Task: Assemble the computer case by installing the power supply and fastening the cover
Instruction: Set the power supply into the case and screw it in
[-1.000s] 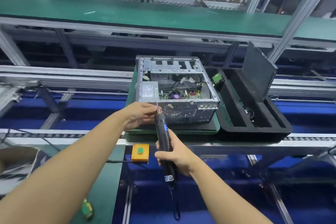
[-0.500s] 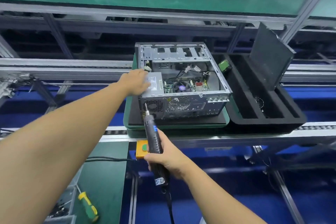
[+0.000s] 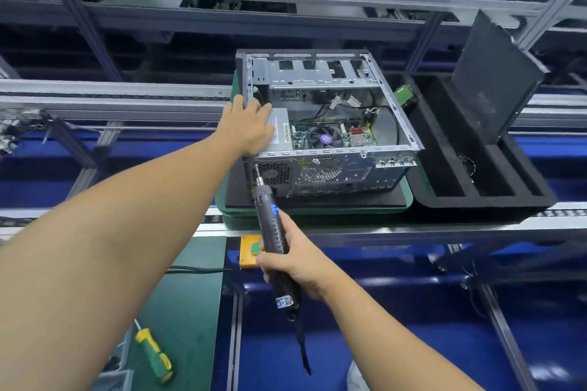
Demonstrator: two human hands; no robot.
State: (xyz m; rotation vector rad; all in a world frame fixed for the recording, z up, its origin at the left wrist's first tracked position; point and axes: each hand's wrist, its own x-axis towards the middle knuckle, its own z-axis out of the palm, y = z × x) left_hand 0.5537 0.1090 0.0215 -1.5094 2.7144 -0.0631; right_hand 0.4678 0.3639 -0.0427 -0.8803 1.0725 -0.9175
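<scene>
Here's the computer case (image 3: 320, 73), lying open side up on a black mat (image 3: 349, 199) atop the green pallet (image 3: 317, 211), and the pallet sits on the conveyor (image 3: 111, 98). The case's rear panel (image 3: 349, 173) faces us along the pallet's near edge. Inside, at the case's near left corner, sits the grey power supply (image 3: 282, 127), label up, with the round fan (image 3: 324, 138) just to its right.

The left hand (image 3: 247, 128) reaches in from the left, fingers straight and spread. Its palm lies flat across the power supply's top and over the case's left rim, gripping nothing. The right hand (image 3: 297, 267) comes up from below, fingers wrapped tight round the black electric screwdriver (image 3: 273, 227), a cord (image 3: 301, 346) trailing off its tail. The tool tilts up and away, its bit at the rear panel's upper left corner, right beside the power supply's vent grille. It looks to be touching the metal there, but any screw is too small to make out.

Just off the pallet's right edge lies a black foam tray (image 3: 489, 201) with long slots. The dark cover (image 3: 495, 79) stands tilted in it, well apart from the case. A small green part (image 3: 405, 97) sits at the tray's far left corner.

Below the pallet's near edge, an orange button box (image 3: 246, 259) with a green button is partly hidden behind the right hand. A yellow-and-green hand screwdriver (image 3: 154, 354) lies on the green bench (image 3: 190, 311) at bottom left.
</scene>
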